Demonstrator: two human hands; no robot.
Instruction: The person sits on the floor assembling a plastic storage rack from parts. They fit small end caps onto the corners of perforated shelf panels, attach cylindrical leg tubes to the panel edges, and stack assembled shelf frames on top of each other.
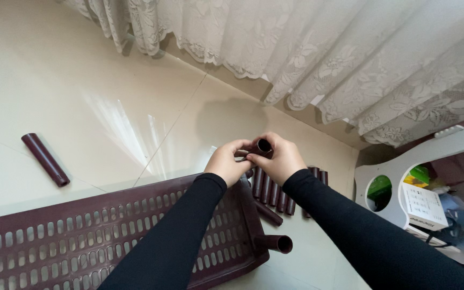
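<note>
Maroon tube [262, 145] held up over the far corner of the slotted maroon shelf panel [81, 236], open end toward camera. Left hand [226, 162] and right hand [279, 158] both closed around it. Row of tubes [275, 190] on the floor just beyond; 1 loose tube [45, 159] well apart, left. Lace curtain [323, 53] behind.

One head-worn camera looks steeply down and forward, close over the floor [55, 70]; the curtain [323, 53] crosses the top, just beyond the floor's far edge.
</note>
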